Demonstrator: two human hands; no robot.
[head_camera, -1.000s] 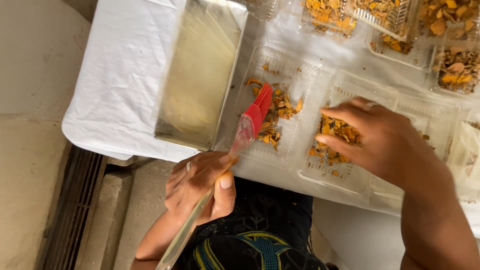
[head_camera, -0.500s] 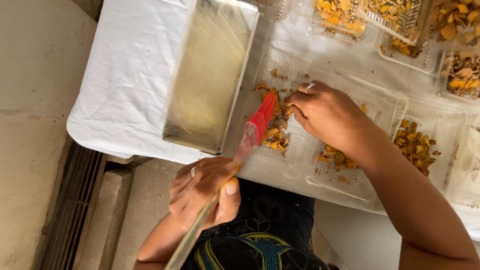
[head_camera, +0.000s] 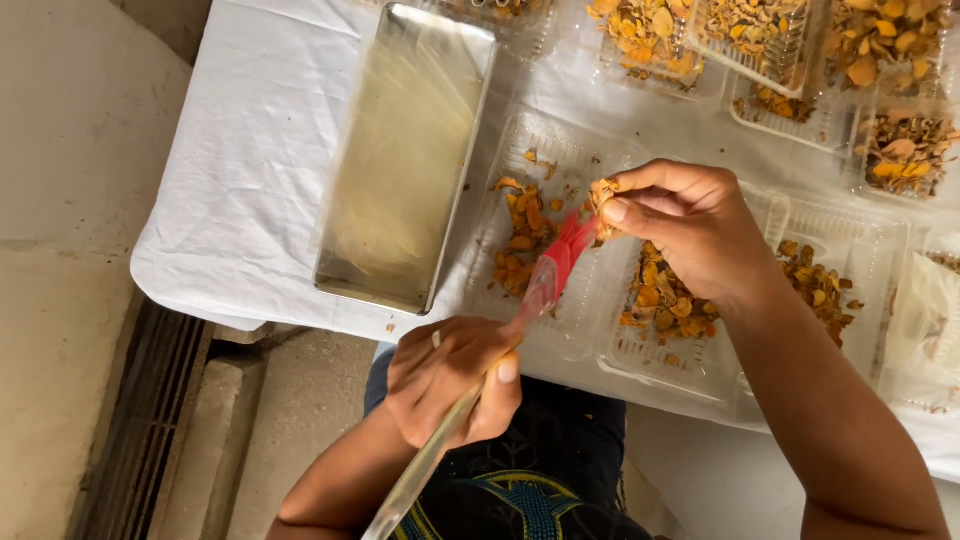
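The left hand (head_camera: 450, 385) is closed around the clear handle of a brush (head_camera: 520, 320), fingers wrapped and thumb pressed along the shaft, so that the red bristle head points up and away from the body toward the right hand (head_camera: 690, 225). The right hand pinches a small dried orange piece (head_camera: 603, 192) between thumb and fingertips, the remaining fingers curled narrow, and holds it just above a clear plastic tray (head_camera: 560, 300); the bristles touch or nearly touch the piece, which cannot be told exactly. Holding the piece over the tray appears to let loosened matter fall among the orange pieces already lying there. A second clear tray (head_camera: 680, 360) with more dried pieces sits directly under the right wrist, within easy reach. A long metal pan (head_camera: 405, 160), coated with a pale film, lies to the left on the white tablecloth (head_camera: 250, 150), well apart from both hands. Further plastic containers (head_camera: 880, 90) of similar dried pieces stand along the far edge of the table.
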